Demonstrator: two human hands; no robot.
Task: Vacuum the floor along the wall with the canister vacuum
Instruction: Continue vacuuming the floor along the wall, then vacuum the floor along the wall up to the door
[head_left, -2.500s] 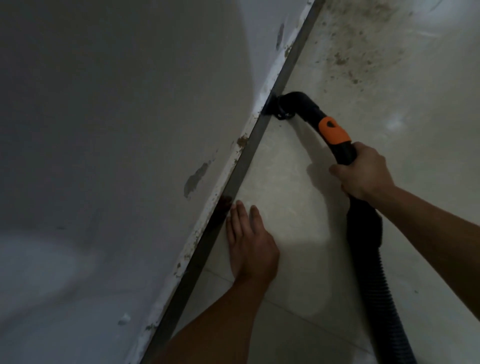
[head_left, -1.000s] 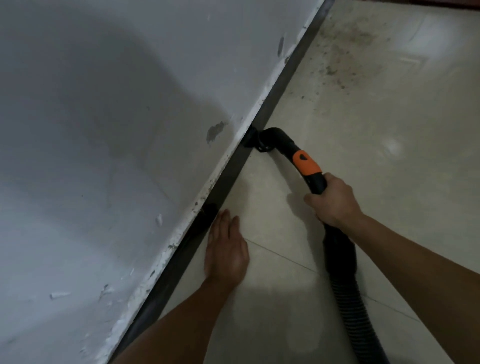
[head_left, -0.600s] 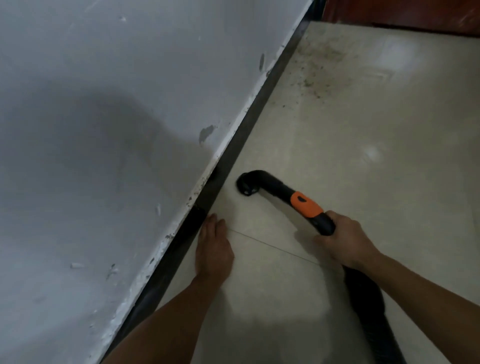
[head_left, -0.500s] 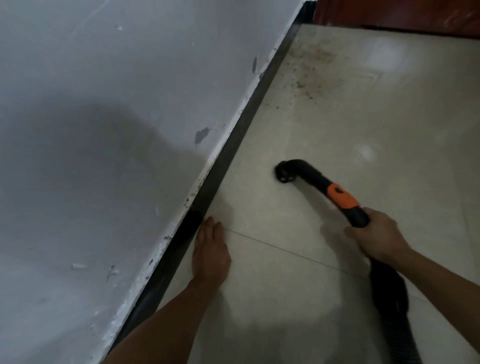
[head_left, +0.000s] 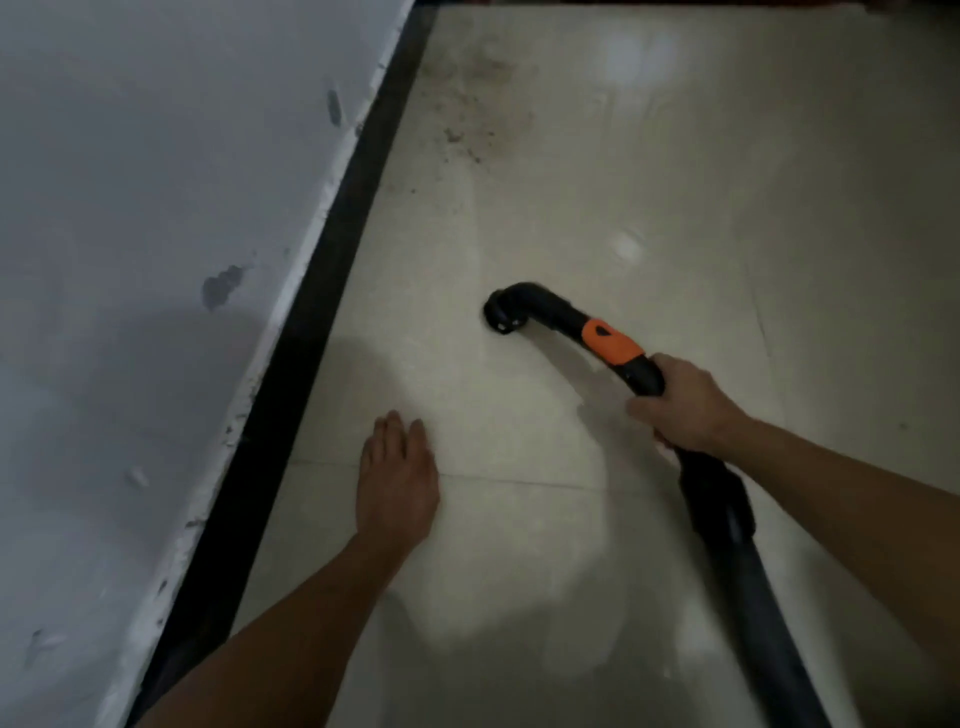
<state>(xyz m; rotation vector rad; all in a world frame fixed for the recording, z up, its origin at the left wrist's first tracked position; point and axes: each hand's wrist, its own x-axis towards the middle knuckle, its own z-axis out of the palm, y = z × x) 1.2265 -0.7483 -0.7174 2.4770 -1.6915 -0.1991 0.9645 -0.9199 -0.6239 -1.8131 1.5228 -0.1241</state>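
No text reads anywhere, though the view is dim.

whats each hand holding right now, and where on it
The right hand grips the vacuum wand just behind its orange collar, where the hose begins. The left hand holds nothing; it is spread over the floor.

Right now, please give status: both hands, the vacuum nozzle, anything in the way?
Left hand flat on floor, open. Right hand grips vacuum handle. Nozzle over floor, apart from baseboard. Dirt patch ahead; nothing between.
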